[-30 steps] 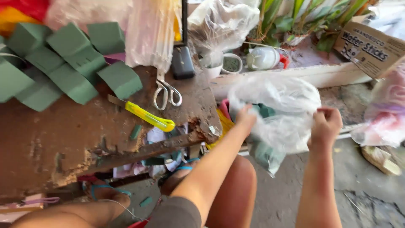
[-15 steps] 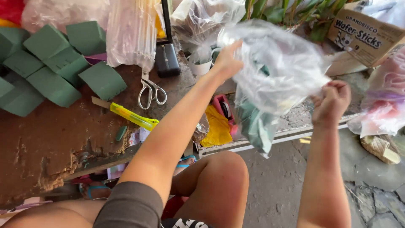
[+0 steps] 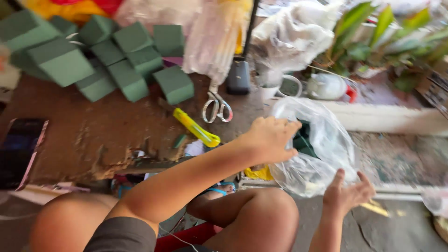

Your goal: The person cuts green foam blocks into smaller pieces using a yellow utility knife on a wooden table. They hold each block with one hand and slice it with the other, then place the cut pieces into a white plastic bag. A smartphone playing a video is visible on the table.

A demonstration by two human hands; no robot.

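Observation:
A clear plastic bag (image 3: pixel 322 154) with dark green pieces inside sits low to the right of a worn brown board (image 3: pixel 93 135). My left hand (image 3: pixel 268 137) grips the bag's upper left rim with curled fingers. My right hand (image 3: pixel 347 193) presses against the bag's lower right side, fingers spread on the plastic. Several green foam blocks (image 3: pixel 112 60) are piled at the back of the board. A yellow utility knife (image 3: pixel 196 128) and silver scissors (image 3: pixel 217 107) lie on the board just left of my left hand.
A dark phone (image 3: pixel 18 149) lies at the board's left edge. A black rectangular object (image 3: pixel 239 77), a white cup (image 3: pixel 284 86) and bundled clear wrap (image 3: pixel 214 32) stand behind the scissors. Green plants (image 3: pixel 387 32) and a white ledge (image 3: pixel 392 119) are at the right.
The bag has come down from raised height to beside my knee. My left hand has shifted to its rim and my right hand has opened flat against its lower side.

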